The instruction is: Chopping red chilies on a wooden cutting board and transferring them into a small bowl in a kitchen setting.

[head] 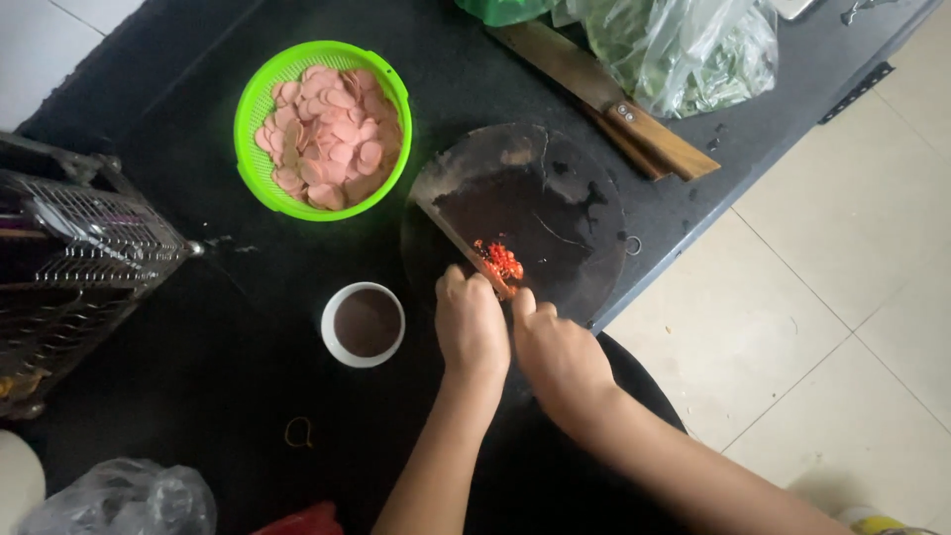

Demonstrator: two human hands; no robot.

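Head view: our left hand point(472, 325) grips the cleaver point(458, 223); the chillies point(500, 263) lie just ahead of our curled right hand point(555, 352), near the bench's point(198, 367) right edge.

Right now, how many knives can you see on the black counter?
2. One cleaver lies across the round dark chopping board, by the chopped red chili at both hands. The other knife, with a wooden handle, lies beyond the board beside the plastic bags. More may be hidden.

Black countertop point(198, 376) carries a round cutting board point(565, 228), green basket point(260, 99), white cup point(334, 342) and bagged greens point(684, 50)
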